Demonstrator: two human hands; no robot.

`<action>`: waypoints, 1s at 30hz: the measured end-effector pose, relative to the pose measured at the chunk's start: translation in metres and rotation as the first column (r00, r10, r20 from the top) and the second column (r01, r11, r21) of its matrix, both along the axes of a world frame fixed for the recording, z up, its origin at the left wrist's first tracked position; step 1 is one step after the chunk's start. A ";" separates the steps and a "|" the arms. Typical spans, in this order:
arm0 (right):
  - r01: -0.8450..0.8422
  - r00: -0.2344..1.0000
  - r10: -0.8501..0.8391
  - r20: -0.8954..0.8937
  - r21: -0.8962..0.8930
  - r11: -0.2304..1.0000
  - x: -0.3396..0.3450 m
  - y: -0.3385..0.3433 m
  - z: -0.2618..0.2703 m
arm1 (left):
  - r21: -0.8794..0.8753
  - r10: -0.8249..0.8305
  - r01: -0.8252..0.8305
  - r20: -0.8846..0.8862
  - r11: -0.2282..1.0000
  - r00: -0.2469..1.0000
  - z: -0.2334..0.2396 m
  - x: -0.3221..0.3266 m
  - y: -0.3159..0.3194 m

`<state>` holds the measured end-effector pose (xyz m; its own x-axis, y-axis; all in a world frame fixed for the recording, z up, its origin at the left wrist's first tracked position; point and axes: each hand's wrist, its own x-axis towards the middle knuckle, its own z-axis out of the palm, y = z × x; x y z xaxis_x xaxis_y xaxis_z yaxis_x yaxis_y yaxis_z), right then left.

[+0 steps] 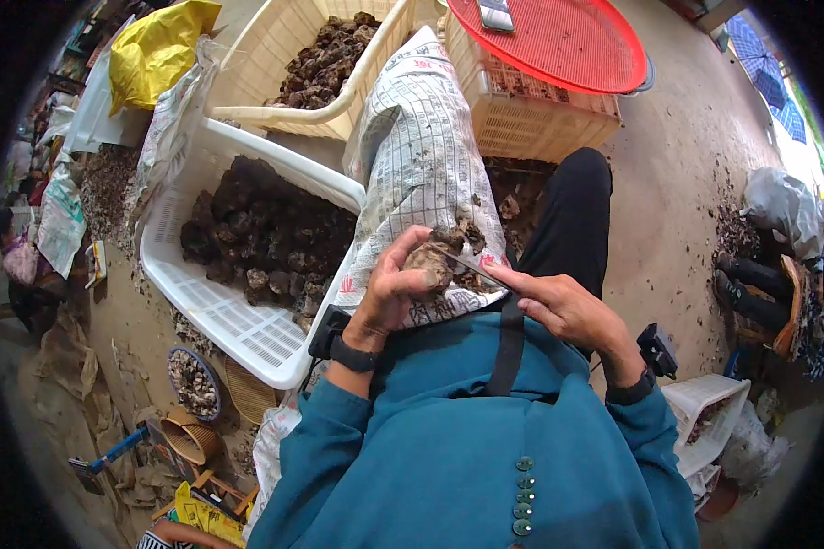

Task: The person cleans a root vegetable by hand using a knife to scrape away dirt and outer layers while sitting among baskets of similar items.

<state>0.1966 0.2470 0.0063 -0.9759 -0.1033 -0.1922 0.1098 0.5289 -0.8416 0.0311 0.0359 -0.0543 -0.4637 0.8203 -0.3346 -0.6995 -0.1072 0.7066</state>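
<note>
My left hand (395, 281) grips a lumpy brown root-like clump (429, 264) over my lap. In my right hand (570, 309) is a narrow-bladed knife (477, 266), its tip against the clump. Dark trimmings (463, 237) lie just beyond, on the printed white woven sack (419, 151) spread over my lap. Left of the sack stands a white plastic basket (247, 340), partly filled with dark clumps (268, 226) like the one I hold.
Ahead, a cream crate (247, 75) holds more brown clumps. A red mesh tray (570, 41) with a phone (496, 14) rests on another crate (542, 127). To the left are a blue-rimmed basin (193, 383) of pale pieces and a wicker basket (191, 436). Other people sit nearby.
</note>
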 end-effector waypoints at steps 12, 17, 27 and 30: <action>0.044 0.998 -0.042 -0.055 0.036 0.998 -0.005 -0.006 -0.005 | -0.030 -0.024 0.025 0.011 0.999 1.000 -0.001 -0.001 0.001; 0.027 0.997 -0.027 0.069 -0.004 1.000 -0.008 -0.004 -0.002 | -0.025 -0.004 0.004 0.013 1.000 1.000 0.006 0.001 0.004; 0.148 0.982 -0.183 0.054 0.396 0.906 -0.018 -0.041 -0.004 | -0.023 -0.026 0.026 0.010 0.999 1.000 0.006 -0.003 0.005; 0.140 0.979 -0.184 0.092 0.357 0.924 -0.017 -0.038 0.004 | -0.038 -0.020 0.020 -0.003 0.999 1.000 0.011 -0.001 0.008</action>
<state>0.1796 0.2088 0.0098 -0.9407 0.1485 -0.3050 0.3079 0.7515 -0.5835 0.0297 0.0435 -0.0432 -0.4485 0.8163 -0.3641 -0.6985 -0.0660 0.7126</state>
